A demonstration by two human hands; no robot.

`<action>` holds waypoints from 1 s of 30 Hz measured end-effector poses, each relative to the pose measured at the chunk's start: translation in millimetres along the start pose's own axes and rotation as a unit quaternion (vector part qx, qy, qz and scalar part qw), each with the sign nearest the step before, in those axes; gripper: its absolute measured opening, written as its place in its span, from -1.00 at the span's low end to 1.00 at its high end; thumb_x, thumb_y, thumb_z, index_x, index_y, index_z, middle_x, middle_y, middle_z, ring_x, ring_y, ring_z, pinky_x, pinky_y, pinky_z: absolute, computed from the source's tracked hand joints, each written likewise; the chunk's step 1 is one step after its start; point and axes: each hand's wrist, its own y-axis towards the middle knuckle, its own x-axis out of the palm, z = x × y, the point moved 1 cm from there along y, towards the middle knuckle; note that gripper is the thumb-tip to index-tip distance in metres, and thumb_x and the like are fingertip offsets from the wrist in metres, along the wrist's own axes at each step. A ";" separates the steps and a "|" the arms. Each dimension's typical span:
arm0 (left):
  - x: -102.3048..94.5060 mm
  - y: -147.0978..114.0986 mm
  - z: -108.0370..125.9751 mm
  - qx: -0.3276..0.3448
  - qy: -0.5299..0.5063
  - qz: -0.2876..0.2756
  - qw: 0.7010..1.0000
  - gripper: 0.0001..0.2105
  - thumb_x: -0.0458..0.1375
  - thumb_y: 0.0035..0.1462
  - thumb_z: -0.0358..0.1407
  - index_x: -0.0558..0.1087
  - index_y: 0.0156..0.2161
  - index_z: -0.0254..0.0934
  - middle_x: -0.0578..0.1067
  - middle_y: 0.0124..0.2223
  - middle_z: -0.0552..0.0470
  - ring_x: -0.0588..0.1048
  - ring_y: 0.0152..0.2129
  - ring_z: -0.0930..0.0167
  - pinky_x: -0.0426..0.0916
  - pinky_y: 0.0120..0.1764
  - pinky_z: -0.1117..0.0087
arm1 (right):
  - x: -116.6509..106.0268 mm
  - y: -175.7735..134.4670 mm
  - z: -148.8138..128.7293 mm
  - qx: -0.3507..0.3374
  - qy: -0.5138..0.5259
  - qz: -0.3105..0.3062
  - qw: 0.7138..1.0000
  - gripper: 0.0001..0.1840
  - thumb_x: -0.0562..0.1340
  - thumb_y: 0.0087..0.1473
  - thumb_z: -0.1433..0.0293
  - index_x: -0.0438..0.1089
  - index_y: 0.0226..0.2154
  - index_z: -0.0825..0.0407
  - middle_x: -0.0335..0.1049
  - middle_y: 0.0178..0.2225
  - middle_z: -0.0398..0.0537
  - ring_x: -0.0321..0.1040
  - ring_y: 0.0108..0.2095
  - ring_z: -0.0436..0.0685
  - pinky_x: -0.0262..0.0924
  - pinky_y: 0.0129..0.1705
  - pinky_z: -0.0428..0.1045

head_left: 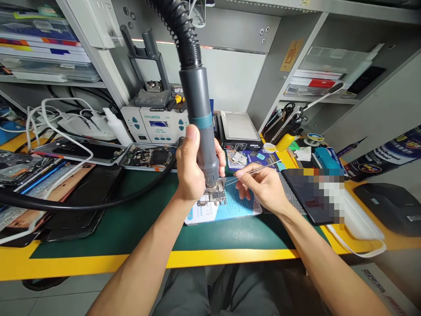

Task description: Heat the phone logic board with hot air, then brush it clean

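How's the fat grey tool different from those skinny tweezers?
The grey tool is thick and dark; the tweezers are thin and silvery. The grey tool points steeply down in the left hand; the tweezers slant sideways in the right hand. Both have their tips near the small circuit board.

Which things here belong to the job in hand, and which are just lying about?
Seemingly in use:
- air gun, in the left hand
- tweezers, in the right hand
- circuit board, below the nozzle
- blue-and-white pad, under the board

Seemingly lying about:
- large can, right
- white bottle, left
- plastic boxes, left shelf
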 end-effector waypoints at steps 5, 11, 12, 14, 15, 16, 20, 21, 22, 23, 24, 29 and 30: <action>2.9 1.8 1.9 0.003 -0.009 -0.001 1.000 -0.27 0.21 0.34 0.48 0.56 -0.45 -0.17 0.53 -0.55 0.01 0.49 -0.69 0.38 0.39 -0.61 0.33 | -6.5 0.7 11.4 -0.015 -0.019 0.006 1.000 -0.26 0.58 0.22 -0.34 0.52 -0.45 -0.04 0.53 -0.59 -0.12 0.42 -0.64 0.07 0.27 -0.61 -0.01; 5.9 1.8 4.1 0.012 -0.018 -0.004 1.000 -0.30 0.23 0.37 0.43 0.58 -0.46 -0.16 0.54 -0.56 0.02 0.50 -0.71 0.37 0.35 -0.64 0.34 | -15.5 -0.2 38.0 -0.015 -0.053 0.008 0.998 -0.61 0.45 0.59 0.06 0.61 -0.11 0.05 0.60 -0.32 -0.22 0.50 -0.46 -0.01 0.50 -0.38 -0.06; 5.9 1.5 3.9 0.013 -0.017 -0.004 1.000 -0.31 0.23 0.37 0.42 0.59 -0.45 -0.16 0.54 -0.56 0.02 0.50 -0.71 0.37 0.35 -0.64 0.33 | -15.7 0.6 41.2 -0.013 -0.056 0.016 0.998 -0.64 0.45 0.60 0.08 0.63 -0.02 0.05 0.64 -0.23 -0.17 0.55 -0.40 0.01 0.55 -0.34 -0.04; 5.4 0.8 3.5 0.018 -0.014 -0.003 1.000 -0.32 0.24 0.38 0.42 0.61 -0.44 -0.17 0.54 -0.55 0.01 0.50 -0.70 0.37 0.33 -0.64 0.32 | -14.8 2.9 44.9 -0.011 -0.060 0.040 0.997 -0.65 0.45 0.59 0.09 0.63 0.11 0.04 0.70 -0.07 -0.06 0.64 -0.26 0.08 0.64 -0.22 0.03; 4.9 0.5 3.6 0.022 -0.012 -0.002 1.000 -0.32 0.24 0.38 0.41 0.62 -0.42 -0.17 0.54 -0.55 0.00 0.50 -0.69 0.37 0.31 -0.64 0.31 | -13.8 3.8 45.2 -0.011 -0.061 0.055 0.997 -0.64 0.45 0.59 0.10 0.63 0.15 0.03 0.71 -0.01 -0.02 0.67 -0.20 0.12 0.67 -0.17 0.07; 4.5 0.2 3.7 0.025 -0.012 -0.003 1.000 -0.32 0.25 0.37 0.42 0.62 -0.42 -0.17 0.54 -0.55 0.00 0.50 -0.69 0.37 0.31 -0.64 0.31 | -12.7 4.1 44.5 -0.013 -0.062 0.070 0.996 -0.63 0.46 0.59 0.10 0.63 0.18 0.02 0.71 0.05 0.01 0.69 -0.14 0.15 0.69 -0.12 0.10; 3.2 -0.8 5.0 0.029 -0.017 -0.006 0.999 -0.30 0.25 0.36 0.43 0.59 -0.44 -0.20 0.53 -0.55 0.02 0.51 -0.67 0.39 0.35 -0.62 0.32 | -8.0 -10.4 35.2 -0.033 -0.062 0.147 0.987 -0.65 0.45 0.59 0.10 0.64 0.15 0.02 0.71 0.03 -0.01 0.68 -0.16 0.14 0.68 -0.12 0.09; 3.0 -1.0 5.1 0.028 -0.019 -0.006 0.999 -0.29 0.25 0.36 0.42 0.59 -0.45 -0.21 0.53 -0.55 0.02 0.51 -0.67 0.40 0.36 -0.61 0.33 | -6.7 -18.9 32.6 -0.040 -0.060 0.170 0.983 -0.66 0.45 0.59 0.10 0.64 0.10 0.02 0.71 -0.03 -0.04 0.66 -0.22 0.11 0.66 -0.17 0.06; 2.9 -1.2 4.9 0.027 -0.020 -0.006 0.999 -0.28 0.24 0.36 0.43 0.58 -0.46 -0.21 0.52 -0.55 0.02 0.50 -0.67 0.40 0.35 -0.62 0.34 | -5.2 -28.9 30.5 -0.048 -0.056 0.194 0.978 -0.66 0.45 0.59 0.08 0.64 0.04 0.03 0.69 -0.11 -0.09 0.62 -0.29 0.07 0.62 -0.23 0.02; 2.8 -1.5 4.6 0.026 -0.021 -0.006 0.999 -0.27 0.24 0.34 0.45 0.58 -0.46 -0.21 0.52 -0.56 0.02 0.50 -0.68 0.41 0.35 -0.62 0.34 | -3.5 -39.8 29.3 -0.055 -0.052 0.219 0.973 -0.64 0.45 0.59 0.06 0.63 -0.03 0.03 0.65 -0.21 -0.15 0.56 -0.36 0.03 0.57 -0.29 -0.01; 2.8 -1.9 4.1 0.025 -0.021 -0.007 0.999 -0.26 0.24 0.32 0.47 0.58 -0.46 -0.21 0.51 -0.56 0.03 0.49 -0.68 0.41 0.34 -0.63 0.35 | -1.3 -51.1 28.9 -0.062 -0.046 0.245 0.966 -0.60 0.45 0.59 0.04 0.61 -0.11 0.03 0.60 -0.30 -0.20 0.50 -0.43 0.01 0.52 -0.34 -0.04; 2.1 -6.5 0.9 0.018 -0.009 -0.021 1.000 -0.27 0.26 0.31 0.49 0.56 -0.44 -0.19 0.51 -0.54 0.04 0.48 -0.66 0.42 0.38 -0.60 0.33 | 12.5 -92.4 41.2 -0.071 -0.008 0.360 0.930 -0.42 0.43 0.57 -0.08 0.49 -0.33 0.01 0.37 -0.54 -0.36 0.31 -0.61 -0.05 0.29 -0.53 -0.10; 1.5 -7.4 0.1 0.019 -0.006 -0.027 0.999 -0.26 0.25 0.32 0.50 0.55 -0.42 -0.19 0.52 -0.53 0.05 0.47 -0.66 0.42 0.38 -0.60 0.34 | 15.1 -95.7 45.0 -0.068 -0.001 0.373 0.925 -0.43 0.43 0.58 -0.06 0.50 -0.32 0.01 0.39 -0.53 -0.35 0.31 -0.61 -0.05 0.29 -0.53 -0.10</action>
